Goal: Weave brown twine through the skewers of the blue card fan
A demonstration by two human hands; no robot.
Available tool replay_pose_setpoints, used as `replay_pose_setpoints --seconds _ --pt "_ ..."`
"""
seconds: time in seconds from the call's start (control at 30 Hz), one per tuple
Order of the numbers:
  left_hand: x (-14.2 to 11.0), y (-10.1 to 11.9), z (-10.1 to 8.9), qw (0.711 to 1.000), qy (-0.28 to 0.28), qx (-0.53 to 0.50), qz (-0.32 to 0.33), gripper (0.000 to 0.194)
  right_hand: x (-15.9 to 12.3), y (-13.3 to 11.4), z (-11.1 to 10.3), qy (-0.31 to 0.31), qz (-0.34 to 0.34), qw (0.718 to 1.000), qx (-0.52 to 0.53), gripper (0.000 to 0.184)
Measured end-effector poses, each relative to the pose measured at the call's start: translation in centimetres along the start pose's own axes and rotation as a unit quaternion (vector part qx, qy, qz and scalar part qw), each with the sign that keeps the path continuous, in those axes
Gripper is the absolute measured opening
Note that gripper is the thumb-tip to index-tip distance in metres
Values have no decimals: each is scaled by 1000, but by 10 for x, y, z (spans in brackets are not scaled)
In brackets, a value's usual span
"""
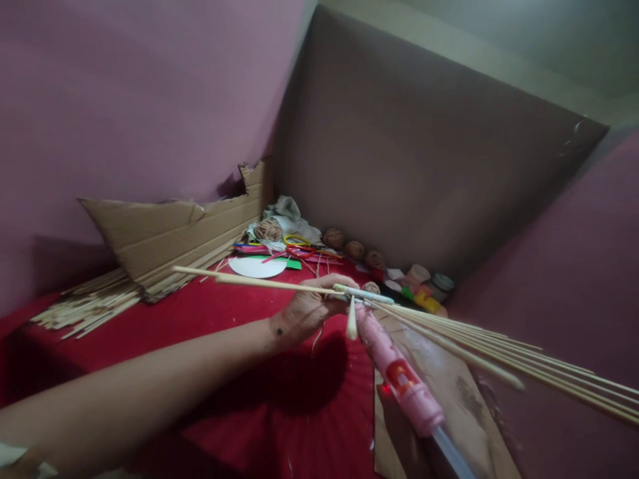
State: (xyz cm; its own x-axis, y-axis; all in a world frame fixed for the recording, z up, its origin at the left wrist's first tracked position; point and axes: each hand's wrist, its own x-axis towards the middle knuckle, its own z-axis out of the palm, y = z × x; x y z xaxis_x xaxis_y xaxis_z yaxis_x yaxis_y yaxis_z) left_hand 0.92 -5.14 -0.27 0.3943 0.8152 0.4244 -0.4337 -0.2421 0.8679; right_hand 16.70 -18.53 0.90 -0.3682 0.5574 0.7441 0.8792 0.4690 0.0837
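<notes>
My left hand (310, 307) is closed on an assembly of thin wooden sticks (449, 326), which fans out to the right and also sticks out to the left. A short, pale blue-green rolled piece (367, 294) lies across the sticks at my fingertips. Just below that spot is the front of a pink hot glue gun (394, 366), with a translucent glue stick (452, 452) coming out of its back end. My right hand (402, 422), dark and partly hidden under the gun, grips it. Its fingers are mostly out of sight.
Loose sticks (94, 299) lie on the red cloth (239, 392) beside a torn cardboard sheet (184, 233). Farther back are a white disc (257, 266), red-handled scissors (299, 251) and balls of twine (354, 250). A board (449, 372) lies below the gun; pink walls rise on both sides.
</notes>
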Motion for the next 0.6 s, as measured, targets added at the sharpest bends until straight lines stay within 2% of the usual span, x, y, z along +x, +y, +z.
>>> replay_pose_setpoints --seconds 0.2,0.33,0.47,0.6 --pt "0 -6 -5 999 -19 9 25 22 1 1 1 -3 4 1000 5 30" --pt "-2 -1 -3 1000 -4 13 9 21 1 4 3 3 2 1000 5 29" --pt "-1 0 -2 999 -17 -35 -7 36 -2 7 4 7 1 1000 7 30" --pt "2 -4 -3 997 -27 -73 10 45 -5 10 4 17 7 1000 6 29"
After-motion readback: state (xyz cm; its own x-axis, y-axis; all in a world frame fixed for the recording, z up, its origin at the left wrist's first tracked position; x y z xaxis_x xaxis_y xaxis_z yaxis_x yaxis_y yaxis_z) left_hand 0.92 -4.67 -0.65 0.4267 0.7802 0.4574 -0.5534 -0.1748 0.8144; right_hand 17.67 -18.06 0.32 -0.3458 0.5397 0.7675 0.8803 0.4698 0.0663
